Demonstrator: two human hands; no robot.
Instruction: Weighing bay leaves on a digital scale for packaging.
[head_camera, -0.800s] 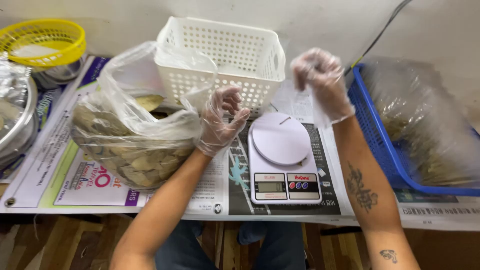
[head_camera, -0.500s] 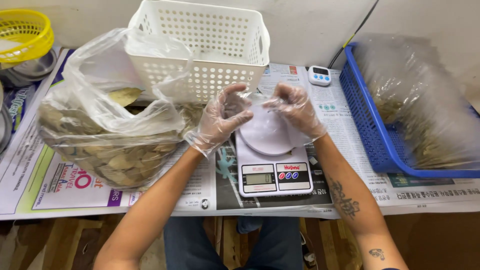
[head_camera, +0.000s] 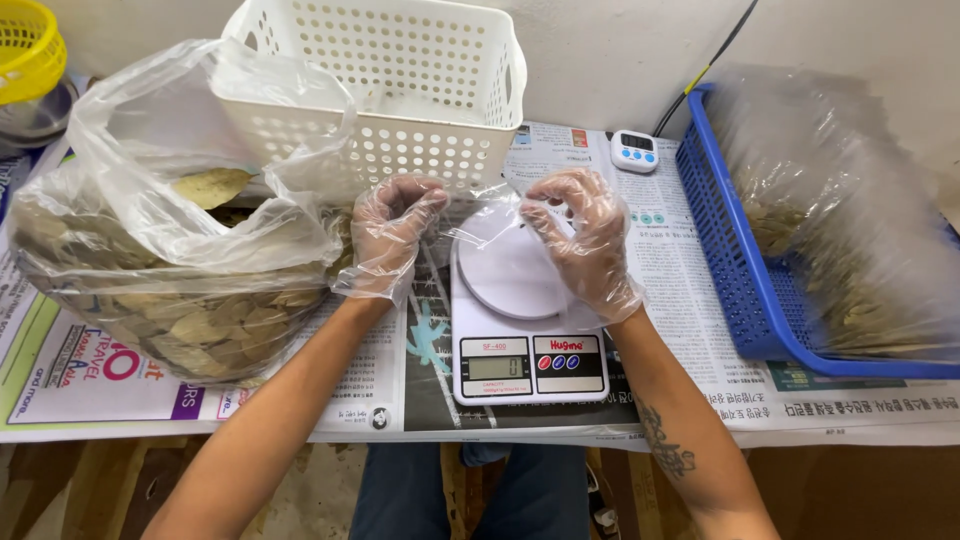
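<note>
Both gloved hands now down and level over the digital scale (head_camera: 527, 315), the right hand (head_camera: 585, 240) dropped from up high a moment ago, so the work has closed in on the small clear plastic bag (head_camera: 490, 215) stretched between them above the round white pan. Left hand (head_camera: 392, 235) curled tight, fingers pinched shut on the bag's left edge; right hand likewise pinched on the right edge, thumb and forefinger together. Big bag of dried leaves (head_camera: 170, 250) just left, white basket (head_camera: 400, 90) behind, on the newspaper-covered worktop (head_camera: 680, 300).
</note>
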